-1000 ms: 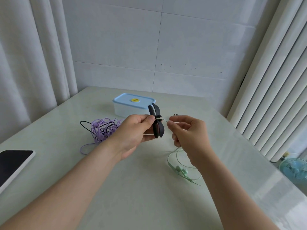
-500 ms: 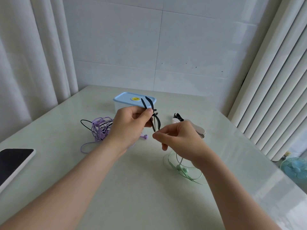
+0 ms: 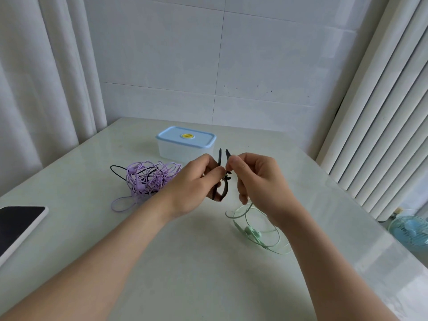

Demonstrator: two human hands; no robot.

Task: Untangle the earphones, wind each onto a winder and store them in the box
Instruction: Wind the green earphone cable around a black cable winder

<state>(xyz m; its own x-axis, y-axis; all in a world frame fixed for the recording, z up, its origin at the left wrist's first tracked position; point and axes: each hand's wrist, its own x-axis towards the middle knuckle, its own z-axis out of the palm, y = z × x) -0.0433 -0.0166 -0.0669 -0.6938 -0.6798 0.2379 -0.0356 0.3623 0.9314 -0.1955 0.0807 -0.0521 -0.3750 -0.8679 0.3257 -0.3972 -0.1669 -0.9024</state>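
Half the winder (image 3: 225,189) hides behind left hand (image 3: 192,188); right hand (image 3: 259,181) perhaps pinching earphones (image 3: 252,231).

On our worktop (image 3: 185,274) the box (image 3: 185,144) sits at the back, roughly centre. In front of it and off to the left, the tangled earphones (image 3: 148,179) lie on the worktop. Our left hand (image 3: 192,188) and right hand (image 3: 257,181) meet in the middle above the worktop, in front of the box, with the winder (image 3: 225,189) gripped in the left one. The loose earphone (image 3: 252,232) lies below the right hand, cord running up into its grip. The tablet (image 3: 18,225) is at the far left edge. The fan (image 3: 410,230) is down on the floor past the right edge.
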